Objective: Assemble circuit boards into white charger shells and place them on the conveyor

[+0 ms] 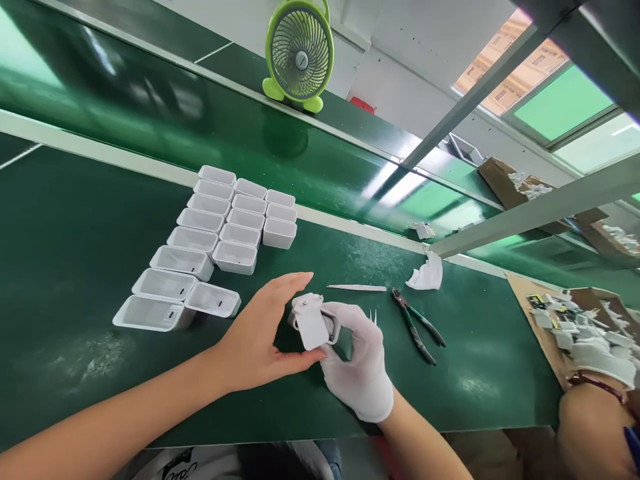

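Note:
My right hand [357, 363], in a white glove, grips a small white plastic housing [311, 323] between thumb and fingers. The housing has a flat plate on its near side, small metal spots at the top and a hollow showing at the right. My left hand [260, 333] is bare and curves around the left of the housing, forefinger and thumb wide apart. Its thumb tip lies at the housing's lower edge, close to the gloved thumb; whether it presses there I cannot tell. Behind the hands lie tweezers [356, 288] and green-handled pliers [417, 327].
Rows of open white plastic cases [193, 240] stand on the green table [90, 220] at the left. Crumpled white material [427, 272] lies behind the pliers. A green fan [300, 57] sits on the shelf. At right, a co-worker's gloved hand [603, 360] is over a cardboard box of parts [590, 300].

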Tool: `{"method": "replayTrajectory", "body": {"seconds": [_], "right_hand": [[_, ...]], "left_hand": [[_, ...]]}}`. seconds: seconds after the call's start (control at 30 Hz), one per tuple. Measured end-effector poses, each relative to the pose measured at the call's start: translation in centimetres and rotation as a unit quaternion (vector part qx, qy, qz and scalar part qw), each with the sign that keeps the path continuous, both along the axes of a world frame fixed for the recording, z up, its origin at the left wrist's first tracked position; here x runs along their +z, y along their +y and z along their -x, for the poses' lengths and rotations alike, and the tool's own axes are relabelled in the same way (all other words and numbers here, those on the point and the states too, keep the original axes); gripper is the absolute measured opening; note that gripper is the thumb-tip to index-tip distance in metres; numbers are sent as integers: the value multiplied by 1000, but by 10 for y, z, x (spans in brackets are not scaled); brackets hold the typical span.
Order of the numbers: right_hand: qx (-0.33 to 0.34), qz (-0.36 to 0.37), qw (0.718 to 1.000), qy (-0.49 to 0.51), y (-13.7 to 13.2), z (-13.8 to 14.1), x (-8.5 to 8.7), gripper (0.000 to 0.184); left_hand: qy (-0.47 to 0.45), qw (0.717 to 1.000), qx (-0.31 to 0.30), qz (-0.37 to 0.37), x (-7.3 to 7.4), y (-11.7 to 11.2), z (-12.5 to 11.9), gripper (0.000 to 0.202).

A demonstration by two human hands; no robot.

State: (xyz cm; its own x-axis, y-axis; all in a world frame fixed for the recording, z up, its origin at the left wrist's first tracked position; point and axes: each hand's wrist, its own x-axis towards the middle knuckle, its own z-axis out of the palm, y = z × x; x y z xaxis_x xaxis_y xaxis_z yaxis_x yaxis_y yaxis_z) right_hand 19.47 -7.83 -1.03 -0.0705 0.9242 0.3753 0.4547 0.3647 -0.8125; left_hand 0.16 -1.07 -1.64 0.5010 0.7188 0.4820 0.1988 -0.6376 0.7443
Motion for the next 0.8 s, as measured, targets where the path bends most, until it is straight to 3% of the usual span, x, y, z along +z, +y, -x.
{"method": "replayTrajectory", "body": {"seconds": [0.17,0.3,0.43,0.53,0.67,0.73,0.8], "right_hand": [[-23,-80,996,20,-4,3,-4,63],[-26,-126,992,-4,-6,3,-7,79],[-5,-125,992,11,-6,2,-5,83],[47,-77,993,72,-1,-2,8,69],[193,36,976,90,9,-5,25,28],[241,26,969,45,14,-5,26,18],[261,-16,965,-16,17,-3,26,12]], "left_hand": [[-132,990,-46,0,9,2,1,41],[-190,976,-74,80,11,0,1,37],[-199,969,-98,107,6,0,1,35],[-192,965,-142,108,6,2,5,49],[-27,945,-284,157,11,8,12,105],[53,934,-313,165,12,9,13,111],[72,942,-287,157,10,8,12,103]]}}
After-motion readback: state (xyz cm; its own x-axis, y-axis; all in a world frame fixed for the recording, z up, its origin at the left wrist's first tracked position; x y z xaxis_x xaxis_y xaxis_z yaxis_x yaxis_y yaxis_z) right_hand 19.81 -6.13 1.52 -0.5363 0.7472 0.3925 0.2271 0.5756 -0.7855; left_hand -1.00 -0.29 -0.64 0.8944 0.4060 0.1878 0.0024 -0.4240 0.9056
